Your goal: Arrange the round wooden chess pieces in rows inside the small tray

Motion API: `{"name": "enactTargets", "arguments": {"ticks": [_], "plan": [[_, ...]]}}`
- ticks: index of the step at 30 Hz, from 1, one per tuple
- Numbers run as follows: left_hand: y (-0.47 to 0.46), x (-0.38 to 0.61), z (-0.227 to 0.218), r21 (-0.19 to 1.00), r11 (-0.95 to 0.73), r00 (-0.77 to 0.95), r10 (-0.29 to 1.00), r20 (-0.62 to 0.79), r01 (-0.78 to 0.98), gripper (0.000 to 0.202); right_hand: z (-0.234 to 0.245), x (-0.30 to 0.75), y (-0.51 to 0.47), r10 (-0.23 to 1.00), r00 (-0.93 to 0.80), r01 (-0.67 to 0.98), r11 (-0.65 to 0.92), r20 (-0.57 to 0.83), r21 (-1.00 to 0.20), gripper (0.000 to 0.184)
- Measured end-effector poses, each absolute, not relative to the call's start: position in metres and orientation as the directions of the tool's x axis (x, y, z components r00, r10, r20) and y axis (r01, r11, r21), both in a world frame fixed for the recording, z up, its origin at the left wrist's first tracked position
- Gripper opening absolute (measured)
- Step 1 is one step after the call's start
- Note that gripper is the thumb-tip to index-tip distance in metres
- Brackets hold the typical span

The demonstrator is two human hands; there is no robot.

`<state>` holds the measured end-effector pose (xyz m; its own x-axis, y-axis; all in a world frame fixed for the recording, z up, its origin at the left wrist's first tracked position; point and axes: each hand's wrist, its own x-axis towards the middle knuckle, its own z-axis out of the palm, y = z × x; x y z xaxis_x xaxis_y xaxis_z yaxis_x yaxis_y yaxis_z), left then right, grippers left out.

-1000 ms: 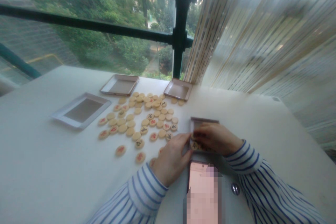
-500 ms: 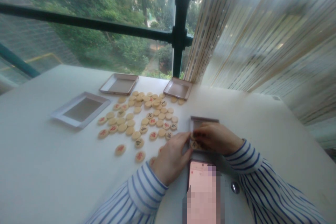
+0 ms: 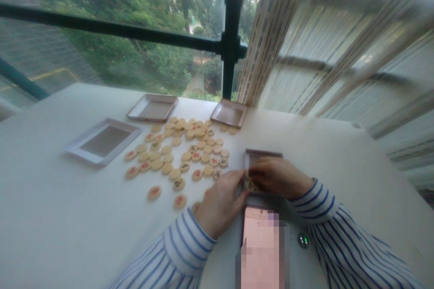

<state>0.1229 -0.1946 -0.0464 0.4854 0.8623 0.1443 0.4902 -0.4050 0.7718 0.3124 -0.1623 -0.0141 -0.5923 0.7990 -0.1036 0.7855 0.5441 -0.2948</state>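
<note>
My left hand (image 3: pixel 222 203) rests at the left wall of a small open box (image 3: pixel 264 152), thumb and fingertips against its edge. Inside that box, my right hand (image 3: pixel 280 177) is bent down with its fingers closed at a Chinese chess piece, which they mostly cover. Another Chinese chess piece (image 3: pixel 250 186) with a black character lies in the box just below those fingertips. Left of the box, many loose wooden Chinese chess pieces (image 3: pixel 174 174) spread over the white table (image 3: pixel 84 216), some showing red or black characters and others plain.
Two shallow trays (image 3: pixel 133 117) (image 3: pixel 217 119) stand at the back. A white-rimmed lid or tray (image 3: pixel 76 148) lies farther left. Near me are a phone (image 3: pixel 261 230), partly blurred out, and a small shiny oval object (image 3: pixel 303 240). Window and curtain (image 3: pixel 264 54) border the table's far side.
Both hands stay almost where they were at the box. The view has shifted very slightly. A green light now shows on the small shiny object.
</note>
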Motion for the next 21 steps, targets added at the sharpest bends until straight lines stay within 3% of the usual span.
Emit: {"name": "enactTargets", "arguments": {"ticks": [21], "plan": [[-0.1957, 0.1243, -0.0459, 0.767, -0.437, 0.470, 0.859, 0.202, 0.469, 0.042, -0.0123, 0.3119, -0.1631, 0.812, -0.569, 0.806, 0.520, -0.129, -0.283, 0.022]]}}
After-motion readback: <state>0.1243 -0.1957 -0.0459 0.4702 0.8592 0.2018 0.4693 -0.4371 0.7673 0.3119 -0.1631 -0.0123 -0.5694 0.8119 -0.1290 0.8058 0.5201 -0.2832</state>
